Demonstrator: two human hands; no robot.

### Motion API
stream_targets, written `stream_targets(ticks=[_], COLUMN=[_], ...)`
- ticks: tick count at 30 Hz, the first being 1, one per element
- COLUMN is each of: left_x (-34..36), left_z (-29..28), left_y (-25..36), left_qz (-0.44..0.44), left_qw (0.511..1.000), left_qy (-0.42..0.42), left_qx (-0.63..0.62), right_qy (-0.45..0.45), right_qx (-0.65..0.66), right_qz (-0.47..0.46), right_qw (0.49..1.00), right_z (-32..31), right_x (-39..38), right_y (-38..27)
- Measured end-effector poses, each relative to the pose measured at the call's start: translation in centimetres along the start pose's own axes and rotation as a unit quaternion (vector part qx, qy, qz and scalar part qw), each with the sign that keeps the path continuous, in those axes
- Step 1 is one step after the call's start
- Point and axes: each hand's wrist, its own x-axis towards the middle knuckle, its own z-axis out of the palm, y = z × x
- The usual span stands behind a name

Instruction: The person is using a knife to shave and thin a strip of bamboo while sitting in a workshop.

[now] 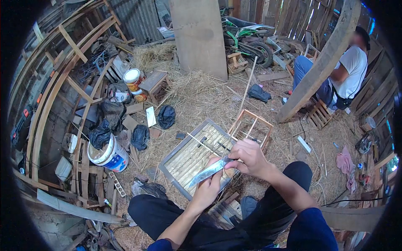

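A wide-bladed knife (206, 172) lies slantwise above my lap, its tip toward the lower left. My right hand (250, 159) is closed round its handle. My left hand (206, 189) is closed at the blade, with the thumb on the near side and fingers behind. Whether a thin strip is also between those fingers, I cannot tell. Beneath the hands is a framed slatted panel (178, 161) of pale strips. A small hammer-like tool (202, 141) and a thin stick lie on the panel, beyond my left hand.
A small wooden frame (260, 125) stands past my right hand. White buckets (114, 155) and dark plastic bags (140, 137) are at the left. A leaning post (322, 71) rises at the right, with a seated person (349, 71) behind it. A motorbike (247, 39) is at the back.
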Motion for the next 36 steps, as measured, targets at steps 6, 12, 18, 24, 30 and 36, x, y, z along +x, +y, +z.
stream_targets(ticks=[6,12,18,24,30,36], left_x=[0.4,1.2,0.1,1.1,2.3,2.4], left_z=[-0.3,-0.5,-1.6,-2.4,-1.6,-1.7], left_y=[-1.0,-0.8,-0.8,-1.0,-0.6,-1.8], left_qz=[0.085,0.075,0.056,-0.009,0.045,0.043], left_qw=[0.994,0.994,0.996,0.991,0.991,0.991], left_qy=[0.013,0.021,0.024,0.023,0.044,0.036], left_qx=[-0.066,-0.072,-0.063,-0.130,-0.120,-0.120], right_qy=[0.026,0.014,0.179,0.135,0.062,0.035], right_qx=[-0.056,-0.092,-0.154,-0.156,-0.115,-0.052], right_qz=[0.034,0.059,0.281,0.206,0.125,0.079], right_qw=[0.998,0.994,0.930,0.957,0.983,0.995], right_z=[-1.5,-1.8,-6.6,-3.0,-0.3,2.0], right_x=[0.2,0.1,-1.5,-1.0,-0.2,-0.1], right_y=[1.5,2.0,5.4,3.5,2.7,1.4])
